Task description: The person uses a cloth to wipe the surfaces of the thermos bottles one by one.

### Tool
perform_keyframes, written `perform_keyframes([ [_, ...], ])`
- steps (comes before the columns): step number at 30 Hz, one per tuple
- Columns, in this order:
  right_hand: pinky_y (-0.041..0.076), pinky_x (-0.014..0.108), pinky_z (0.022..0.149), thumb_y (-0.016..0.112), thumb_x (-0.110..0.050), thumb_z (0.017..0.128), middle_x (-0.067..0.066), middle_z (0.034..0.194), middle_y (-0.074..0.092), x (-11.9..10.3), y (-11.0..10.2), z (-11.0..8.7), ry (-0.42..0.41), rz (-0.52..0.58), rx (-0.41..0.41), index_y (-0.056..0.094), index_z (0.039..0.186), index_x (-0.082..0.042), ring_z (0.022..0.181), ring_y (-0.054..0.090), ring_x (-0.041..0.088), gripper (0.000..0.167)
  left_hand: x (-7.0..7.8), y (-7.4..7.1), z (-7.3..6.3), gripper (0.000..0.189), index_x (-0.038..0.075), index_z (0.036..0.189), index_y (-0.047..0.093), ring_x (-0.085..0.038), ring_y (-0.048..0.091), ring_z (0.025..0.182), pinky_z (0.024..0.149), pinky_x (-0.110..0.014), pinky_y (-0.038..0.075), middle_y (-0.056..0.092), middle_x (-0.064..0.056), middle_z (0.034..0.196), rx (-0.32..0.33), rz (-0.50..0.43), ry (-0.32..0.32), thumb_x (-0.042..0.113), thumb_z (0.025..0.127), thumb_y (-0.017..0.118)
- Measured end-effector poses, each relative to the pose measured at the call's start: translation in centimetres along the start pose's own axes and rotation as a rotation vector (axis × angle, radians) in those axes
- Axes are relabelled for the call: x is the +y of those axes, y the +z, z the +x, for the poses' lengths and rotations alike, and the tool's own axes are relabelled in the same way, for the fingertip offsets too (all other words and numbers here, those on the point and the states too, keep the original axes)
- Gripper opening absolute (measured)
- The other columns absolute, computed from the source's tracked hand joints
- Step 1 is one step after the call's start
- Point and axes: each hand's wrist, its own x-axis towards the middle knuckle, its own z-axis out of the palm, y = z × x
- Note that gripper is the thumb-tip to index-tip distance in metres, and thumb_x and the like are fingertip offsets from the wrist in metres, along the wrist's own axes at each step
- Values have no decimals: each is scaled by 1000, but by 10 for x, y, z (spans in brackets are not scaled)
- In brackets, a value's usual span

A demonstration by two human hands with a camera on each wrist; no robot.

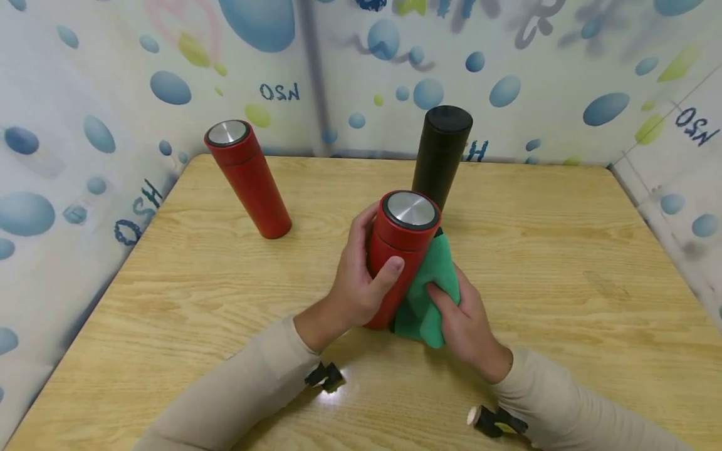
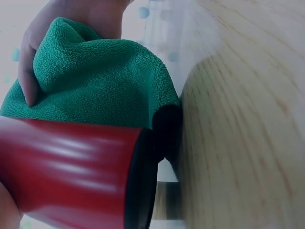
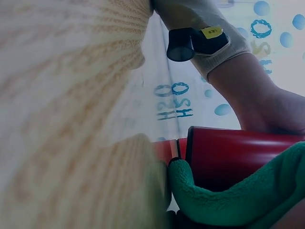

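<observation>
My left hand [image 1: 355, 285] grips a red thermos flask [image 1: 397, 244] with a silver disc in its lid, thumb across the front. The flask leans slightly, its black-rimmed base [image 2: 141, 179] close over the tabletop. On its right side, my right hand [image 1: 468, 322] holds a folded green cloth [image 1: 431, 288] against the lower body. In the left wrist view the terry weave of the cloth [image 2: 105, 81] shows, with a black edge at its end. The right wrist view has the cloth [image 3: 238, 202] running along the flask [image 3: 238, 152].
A second red flask [image 1: 254, 181] stands at the back left of the wooden table [image 1: 564, 263]. Right behind the held flask is a black flask [image 1: 440, 153], its lower part hidden. Patterned walls [image 1: 350, 75] border the table at the back and sides. Small cameras [image 1: 326, 377] hang from both wrists.
</observation>
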Motion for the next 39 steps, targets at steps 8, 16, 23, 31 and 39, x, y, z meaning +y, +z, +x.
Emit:
perform_keyframes([
  [8, 53, 18, 87, 50, 0, 100, 1, 114, 64, -1, 1, 0, 16, 3, 6, 52, 132, 7, 101, 63, 5, 34, 0, 0, 0, 83, 3, 147, 27, -27, 55, 118, 98, -41, 53, 54, -18, 132, 17, 18, -3, 63, 94, 49],
  [16, 53, 18, 86, 49, 0, 100, 7, 112, 63, -3, 0, 0, 10, 3, 14, 53, 130, 6, 99, 63, 6, 31, 1, 0, 2, 81, 5, 147, 27, -26, 54, 120, 97, -40, 54, 53, -17, 134, 0, 3, -11, 61, 94, 50],
  [23, 53, 18, 87, 49, 0, 99, 9, 115, 64, -2, 0, -1, 30, -12, 4, 52, 133, 6, 101, 63, 5, 34, -1, 0, 2, 82, 4, 147, 27, -26, 55, 119, 96, -40, 54, 54, -19, 133, 15, -6, -2, 63, 94, 49],
  [31, 53, 18, 88, 51, 0, 99, -2, 115, 63, 1, 0, -1, 37, -22, -9, 52, 133, 6, 101, 63, 5, 34, -2, -1, 1, 83, 2, 146, 28, -25, 55, 118, 96, -40, 54, 54, -18, 132, 23, -5, -14, 64, 94, 48],
  [39, 53, 19, 88, 51, -1, 99, -5, 114, 64, 2, 0, 0, 37, -16, -21, 53, 132, 4, 102, 63, 6, 33, -2, -2, 1, 81, 5, 147, 27, -26, 55, 118, 96, -41, 54, 54, -18, 132, 10, -19, -27, 62, 94, 49],
])
